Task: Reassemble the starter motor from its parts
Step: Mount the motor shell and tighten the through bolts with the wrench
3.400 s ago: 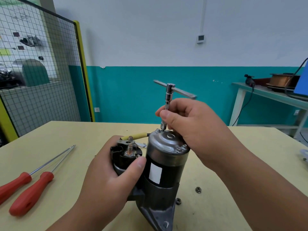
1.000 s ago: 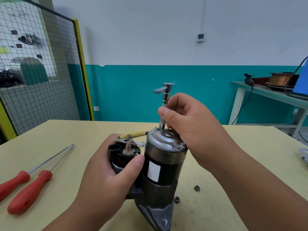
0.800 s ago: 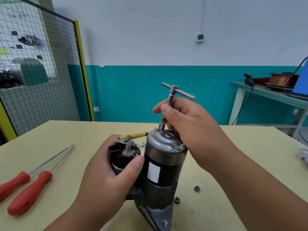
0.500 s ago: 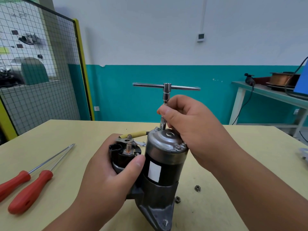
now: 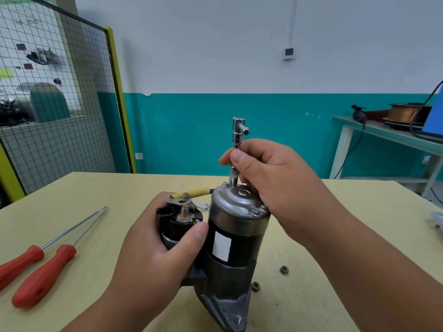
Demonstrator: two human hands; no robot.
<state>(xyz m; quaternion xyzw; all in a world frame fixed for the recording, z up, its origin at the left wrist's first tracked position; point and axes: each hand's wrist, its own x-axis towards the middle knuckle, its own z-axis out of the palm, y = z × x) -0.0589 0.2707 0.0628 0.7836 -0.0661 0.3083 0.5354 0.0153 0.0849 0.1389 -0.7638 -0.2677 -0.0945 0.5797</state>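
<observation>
head view: the starter motor [image 5: 230,238] stood upright on the yellow table [image 5: 311,271]. the left hand [image 5: 153,257] clasped its solenoid [image 5: 177,224]. the right hand [image 5: 275,183] pinched the t-handle socket wrench [image 5: 236,152] shaft, socket seated on the end cap [image 5: 239,202]. two nuts [image 5: 284,270] lay just beside the base.

i see open table [image 5: 143,188] ahead of the starter motor [image 5: 230,240] and to its far right. on the left, two red screwdrivers [image 5: 40,271] lie side by side, blocking a low sweep there. two loose nuts [image 5: 284,270] sit just right of the motor's base. my left hand [image 5: 153,257] fills the motor's left flank; my right hand [image 5: 271,185] and the t-handle wrench [image 5: 237,140] block the top.
</observation>
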